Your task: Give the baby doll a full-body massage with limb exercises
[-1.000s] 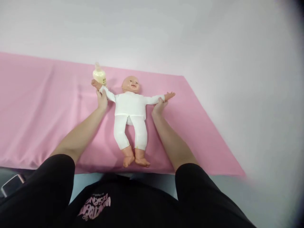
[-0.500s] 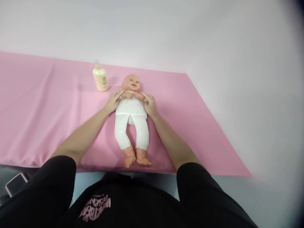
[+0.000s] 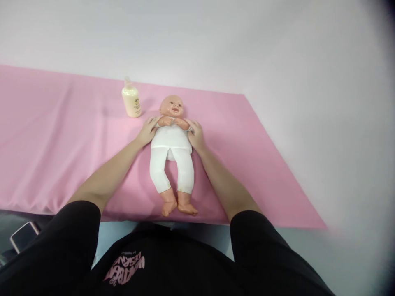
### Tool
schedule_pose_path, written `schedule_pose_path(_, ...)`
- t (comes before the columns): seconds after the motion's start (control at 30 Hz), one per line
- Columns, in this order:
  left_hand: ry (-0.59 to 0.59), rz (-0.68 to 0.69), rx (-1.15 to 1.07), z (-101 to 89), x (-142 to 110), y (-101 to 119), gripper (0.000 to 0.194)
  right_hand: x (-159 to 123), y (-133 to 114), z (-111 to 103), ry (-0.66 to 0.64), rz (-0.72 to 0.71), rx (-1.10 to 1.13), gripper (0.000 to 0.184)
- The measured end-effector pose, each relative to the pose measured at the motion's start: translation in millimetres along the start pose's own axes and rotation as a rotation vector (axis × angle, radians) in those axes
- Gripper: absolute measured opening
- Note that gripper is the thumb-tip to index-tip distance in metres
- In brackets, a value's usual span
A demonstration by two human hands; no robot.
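A baby doll (image 3: 171, 137) in white cloth lies on its back, head away from me and bare feet toward me. Its forearms are bent over its chest. My left hand (image 3: 148, 130) is against the doll's upper arm on the left side, fingers curved around it. On the opposite side my right hand (image 3: 196, 135) grips the other upper arm in the same way. Both thumbs are hard to make out. Beyond my left hand stands a pump bottle (image 3: 132, 102) of pale yellow liquid, upright and apart from my fingers.
A pink cloth (image 3: 247, 164) covers the table, its right edge running diagonally. Behind it is a pale wall-like surface (image 3: 197, 41). At the lower left, below the table's front edge, a dark-screened device resembling a phone (image 3: 24, 237) shows beside my sleeve.
The whole view has shifted very slightly. My hands keep the same hold on the doll, and neither the doll nor the bottle has visibly moved on the cloth.
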State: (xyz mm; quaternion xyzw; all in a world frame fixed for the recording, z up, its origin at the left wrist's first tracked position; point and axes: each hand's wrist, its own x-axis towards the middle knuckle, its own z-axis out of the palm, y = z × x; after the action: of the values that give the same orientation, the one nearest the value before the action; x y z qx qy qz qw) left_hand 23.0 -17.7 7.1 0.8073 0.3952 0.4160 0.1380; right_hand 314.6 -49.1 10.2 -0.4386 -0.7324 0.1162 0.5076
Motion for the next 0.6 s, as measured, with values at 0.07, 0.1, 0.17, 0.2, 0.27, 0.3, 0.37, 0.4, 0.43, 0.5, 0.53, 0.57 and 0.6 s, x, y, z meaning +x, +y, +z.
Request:
schedule_pose_path(0.07,0.010,-0.016,-0.011,-0.7,-1,2,0.054,0,3,1,0.024,-0.004,0.000,0.062)
schedule_pose_path(0.1,0.025,-0.023,-0.023,-0.9,-1,3,0.055,0,6,2,0.039,-0.006,0.009,0.060)
schedule_pose_path(0.17,0.078,-0.034,-0.070,-0.7,-2,3,0.059,0,12,4,0.072,0.006,0.050,0.056)
schedule_pose_path(0.2,0.117,-0.046,-0.103,-0.4,-2,3,0.062,0,16,5,0.090,0.023,0.083,0.055)
schedule_pose_path(0.27,0.218,-0.096,-0.181,0.5,-3,1,0.067,1,24,5,0.131,0.073,0.161,0.058)
schedule_pose_path(0.3,0.280,-0.137,-0.224,0.9,-3,-2,0.067,2,28,5,0.157,0.098,0.194,0.061)
schedule_pose_path(0.37,0.419,-0.245,-0.307,1.4,-3,-11,0.064,4,34,2,0.228,0.127,0.232,0.066)
schedule_pose_path(0.4,0.477,-0.301,-0.349,1.4,-3,-16,0.061,6,37,0,0.274,0.131,0.236,0.068)
schedule_pose_path(0.43,0.514,-0.357,-0.390,1.4,-3,-23,0.057,7,41,-2,0.327,0.131,0.234,0.070)
schedule_pose_path(0.5,0.533,-0.467,-0.448,1.3,-2,-36,0.049,10,51,-6,0.426,0.137,0.222,0.071)
schedule_pose_path(0.53,0.529,-0.521,-0.464,1.4,-1,-42,0.046,11,58,-7,0.468,0.155,0.223,0.072)
schedule_pose_path(0.57,0.529,-0.568,-0.477,1.7,0,-48,0.044,11,66,-7,0.505,0.193,0.235,0.072)
schedule_pose_path(0.6,0.531,-0.593,-0.488,2.1,1,-52,0.044,12,74,-6,0.540,0.249,0.262,0.072)
